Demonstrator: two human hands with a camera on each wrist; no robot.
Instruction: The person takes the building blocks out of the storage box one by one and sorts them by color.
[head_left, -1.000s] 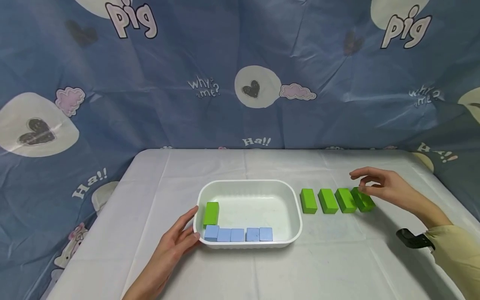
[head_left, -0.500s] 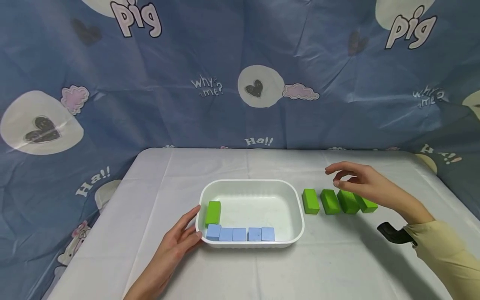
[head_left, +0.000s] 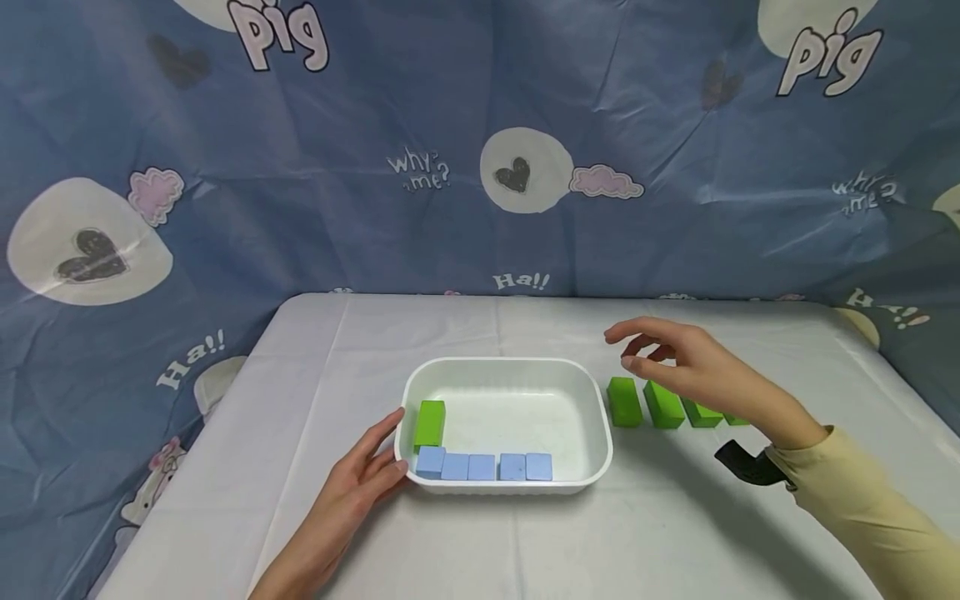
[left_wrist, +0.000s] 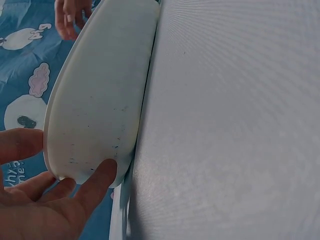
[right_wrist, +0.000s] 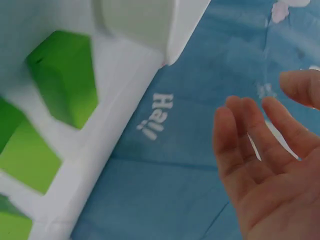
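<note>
My left hand (head_left: 347,492) rests against the left end of a white tray (head_left: 510,487), its thumb and fingers touching the outer wall; the left wrist view shows the fingertips (left_wrist: 107,170) on the tray's side. Inside lie a green block (head_left: 430,423) at the left and several light blue blocks (head_left: 482,467) in a row along the near wall. My right hand (head_left: 686,362) hovers above the row of green blocks (head_left: 625,404) beside the tray. Nothing is in it, and its fingers (right_wrist: 270,145) are loosely extended. It partly hides the farther-right blocks.
A white cloth covers the table (head_left: 562,550). Behind it hangs a blue printed curtain (head_left: 337,217). A black strap-like piece (head_left: 750,463) sticks out at the right sleeve (head_left: 847,492).
My right hand has moved left, from the rightmost green block to above the blocks nearer the tray, holding nothing. My left hand stays at the tray's end. The head view has shifted slightly.
</note>
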